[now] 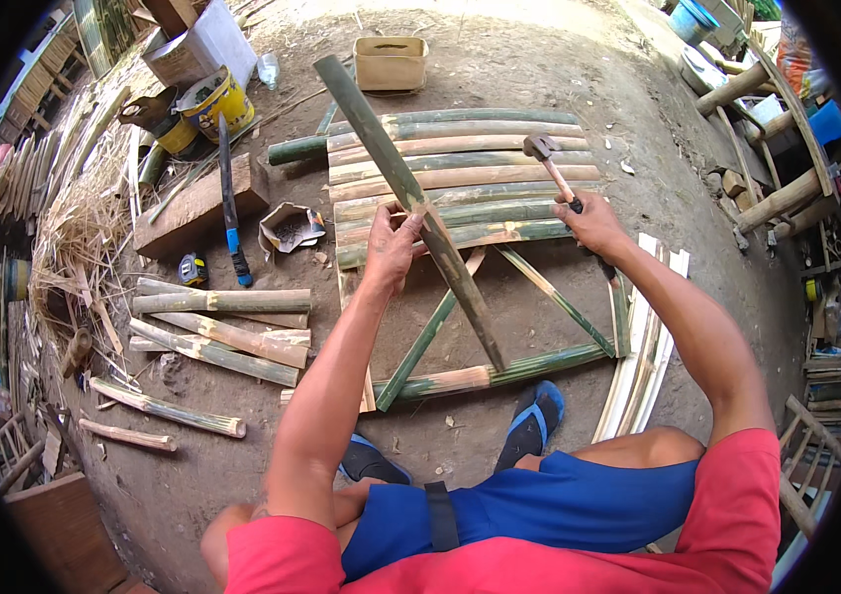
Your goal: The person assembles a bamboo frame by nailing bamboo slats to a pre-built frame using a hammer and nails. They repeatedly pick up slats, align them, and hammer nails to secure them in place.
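Observation:
My left hand (393, 246) grips a long split bamboo slat (373, 129) near its middle. The slat tilts, its upper end far left and its lower end toward my feet. My right hand (593, 226) is closed round the dark grip of a hammer (543, 150), head pointing away from me. Both hands are at the near edge of a panel of bamboo slats (460, 170), laid side by side across a frame. Closer to me, the frame shows a green bamboo rail (549, 366) and two slanted braces, including a left brace (418, 351).
Cut bamboo pieces (227, 342) lie on the dirt at left, near a tape measure (193, 268), a long blade with a blue-wrapped handle (232, 213), a paper container of nails (292, 230) and a wooden block (200, 208). Pale strips (650, 346) lie at right; a tan box (391, 64) stands beyond.

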Motion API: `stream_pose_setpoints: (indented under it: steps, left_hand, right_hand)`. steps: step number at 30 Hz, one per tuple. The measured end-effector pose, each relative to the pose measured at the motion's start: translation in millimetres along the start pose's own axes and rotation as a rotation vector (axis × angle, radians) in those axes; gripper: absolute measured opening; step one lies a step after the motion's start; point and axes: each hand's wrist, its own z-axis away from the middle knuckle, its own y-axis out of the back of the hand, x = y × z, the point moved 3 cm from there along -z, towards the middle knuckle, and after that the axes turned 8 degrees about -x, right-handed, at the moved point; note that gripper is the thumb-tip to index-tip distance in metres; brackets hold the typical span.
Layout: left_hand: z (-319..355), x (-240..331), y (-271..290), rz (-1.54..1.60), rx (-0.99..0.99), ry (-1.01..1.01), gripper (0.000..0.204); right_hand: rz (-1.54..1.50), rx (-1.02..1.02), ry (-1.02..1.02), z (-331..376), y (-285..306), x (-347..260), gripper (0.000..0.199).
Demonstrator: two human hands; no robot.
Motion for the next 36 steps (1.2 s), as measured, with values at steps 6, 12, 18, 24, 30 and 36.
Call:
stream_pose_setpoints:
  steps: [6, 12, 18, 24, 30, 36]
  left_hand:
    - [-3, -78, -92, 0.491, 0.208, 0.055, 0.038]
    - [3, -164, -137, 0.587, 0.417, 0.332, 0.052]
    - [-11, -177, -150, 0.563, 0.524, 0.277, 0.049]
    - [-9, -159, -115, 0.176, 0.269, 0.512, 0.049]
    - [-4, -160, -107, 0.086, 0.241, 0.492, 0.054]
    - [-4, -156, -107, 0.033, 0.261, 0.569, 0.059]
  right_hand:
    - [0.176, 0.068, -0.281, 42, 36, 99, 0.036]
    - [-0.122, 0.415, -0.458, 43, -23, 203, 0.05]
    - [0.174, 0.749, -0.43, 13, -39, 252, 0.051]
    - [-0.179, 0.524, -0.566, -3, -29, 267, 0.043]
    - [-0.177, 0.482, -0.65, 0, -27, 250, 0.04]
    - [-0.151, 0.478, -0.643, 5, -26, 235, 0.038]
